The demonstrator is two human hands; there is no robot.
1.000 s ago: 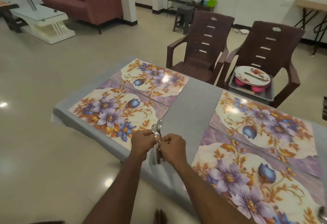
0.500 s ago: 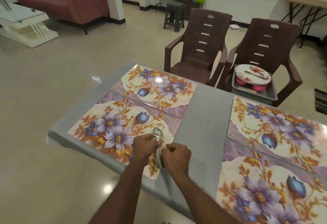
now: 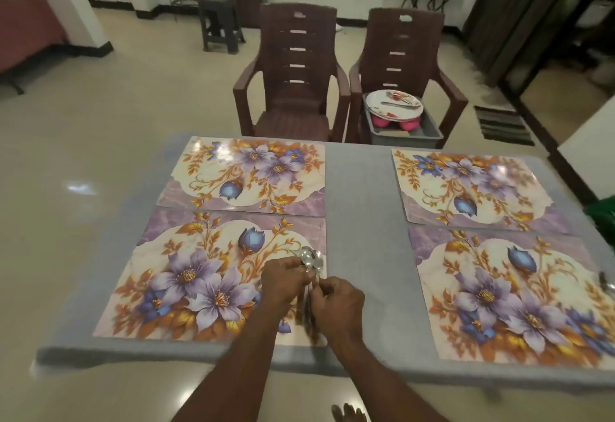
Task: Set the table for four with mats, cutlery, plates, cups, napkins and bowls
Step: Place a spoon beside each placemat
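Grey-covered table [image 3: 359, 195] carries four floral mats: near-left mat [image 3: 186, 275], far-left mat [image 3: 246, 175], far-right mat [image 3: 466, 185], near-right mat [image 3: 499, 291]. A bare grey strip runs between the left and right pairs; narrow bare margins lie along the near edge and the left edge. The near-left mat's front edge sits just inside the table's near edge. Left hand [image 3: 283, 280] and right hand [image 3: 336, 305] meet over the right border of the near-left mat, both with fingers curled around a bunch of spoons [image 3: 311, 260]; the bowls stick out above the left fingers, the handles run down between the hands and are mostly hidden. How many spoons are in the bunch cannot be made out, nor whether they touch the mat. Beyond the far edge stand two brown chairs; the left chair [image 3: 296, 88] has an open seat, the right chair [image 3: 402, 55] holds a grey tub [image 3: 406, 132] with plates [image 3: 394, 103] stacked over pink items, partly covered. A metal object at the frame's right edge is cut off.
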